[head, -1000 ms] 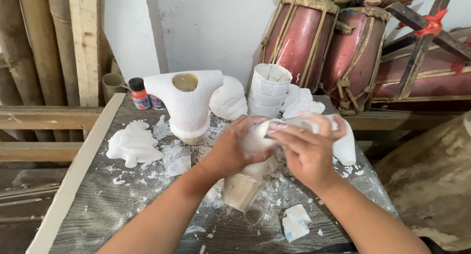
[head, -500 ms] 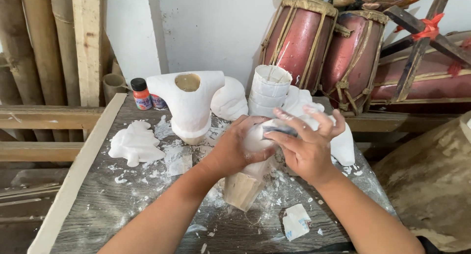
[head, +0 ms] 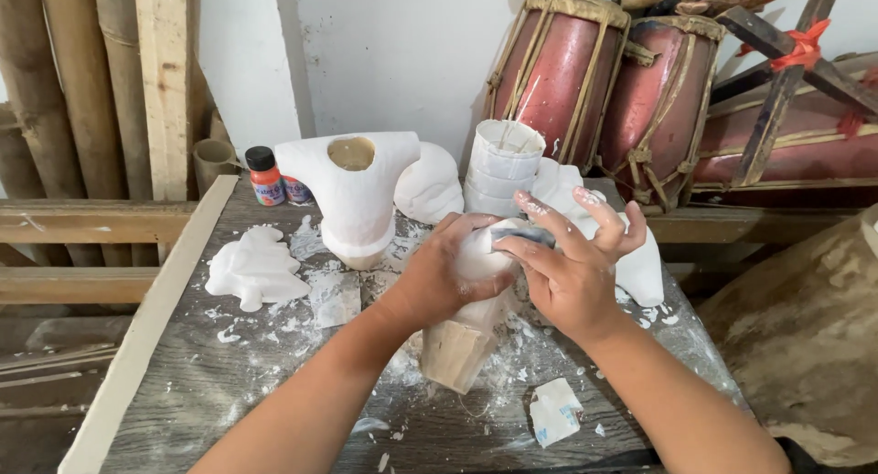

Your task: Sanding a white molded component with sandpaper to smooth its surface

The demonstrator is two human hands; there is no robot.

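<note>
Carving, white over a tan base, stands at mid-counter. Left of it, a flat white cutout and an orange bottle with black cap. Left hand grips the carving; right hand presses a small grey pad on top, fingers splayed. Hard pressure could chip it or tip the base.

Both forearms bare, no sleeves, no watch/rings/gloves visible. Left hand: white powder on knuckles & fingers. Right hand: white dust thickest at fingertips, patchy over knuckles, thinner toward wrist. Nails short.
</note>
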